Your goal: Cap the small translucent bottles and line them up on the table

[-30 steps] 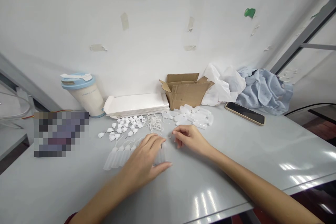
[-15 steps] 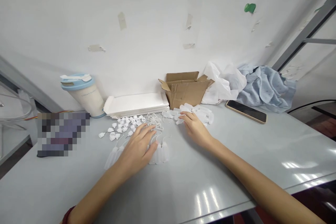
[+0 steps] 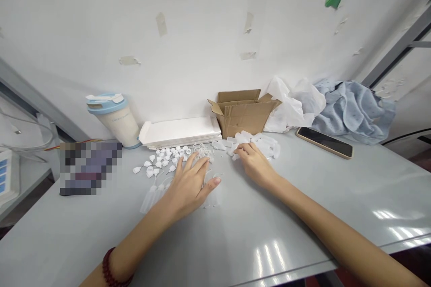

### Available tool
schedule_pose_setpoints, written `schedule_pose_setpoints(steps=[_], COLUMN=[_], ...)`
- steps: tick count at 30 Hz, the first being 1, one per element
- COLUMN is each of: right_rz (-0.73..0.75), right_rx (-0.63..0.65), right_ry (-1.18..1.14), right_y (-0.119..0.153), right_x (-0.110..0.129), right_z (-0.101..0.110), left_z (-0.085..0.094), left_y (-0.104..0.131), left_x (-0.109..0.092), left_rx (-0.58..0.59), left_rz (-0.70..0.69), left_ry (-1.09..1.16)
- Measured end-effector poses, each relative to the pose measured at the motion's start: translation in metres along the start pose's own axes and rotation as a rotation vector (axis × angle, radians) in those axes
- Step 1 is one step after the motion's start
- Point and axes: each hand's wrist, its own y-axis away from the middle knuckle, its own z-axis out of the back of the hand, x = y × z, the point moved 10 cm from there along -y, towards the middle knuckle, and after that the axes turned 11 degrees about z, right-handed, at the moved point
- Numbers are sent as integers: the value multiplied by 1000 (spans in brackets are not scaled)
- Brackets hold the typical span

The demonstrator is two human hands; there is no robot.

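Note:
My left hand (image 3: 188, 186) hovers with its fingers spread, palm down, over a row of translucent plastic tubes (image 3: 150, 199) with thin white strings at their tops. Part of that row is hidden under the hand. Just beyond its fingertips are small white caps (image 3: 160, 161) with thin stems and a tangle of white loops (image 3: 201, 150). Over on the right, my right hand (image 3: 254, 163) has its fingers curled together at the near left edge of a pile of loose translucent tubes (image 3: 269, 145). Whatever is between those fingertips is hidden.
Along the wall stand a tilted blue-lidded cup (image 3: 119, 121), a stack of flat white boxes (image 3: 182, 130), an open cardboard box (image 3: 247, 119), white plastic bags (image 3: 292, 105) and a blue cloth (image 3: 353, 110). A phone (image 3: 325, 142) lies right; a blurred-out item (image 3: 89, 168) lies left.
My left hand has spread its fingers wider and shifted slightly right. The right hand's fingers, stretched over the pile before, have curled in together. The camera view has shifted a little left.

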Motion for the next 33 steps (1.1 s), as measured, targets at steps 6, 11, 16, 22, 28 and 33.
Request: schedule_pose_setpoints(steps=[6,11,16,22,28,33], right_rz=[-11,-48,-92,-64,-55,-70], right_rx=[57,48,42,-76,-101,-92], right_ry=[-3,43,-58,-435,-754,-860], right_y=[0,1,2,0,-1,1], right_x=[1,0,-2,14,43,53], right_z=[-4,-3,-2,12,23,26], left_z=[16,34,46,46,45,48], left_y=[0,3,7,14,20,24], left_x=[24,38,38,35,18,6], left_rx=[-82,-134,-217,-247,-282,-352], left_rz=[88,143,157,165,66,-27], left_ry=[298,532,620,609,522,422])
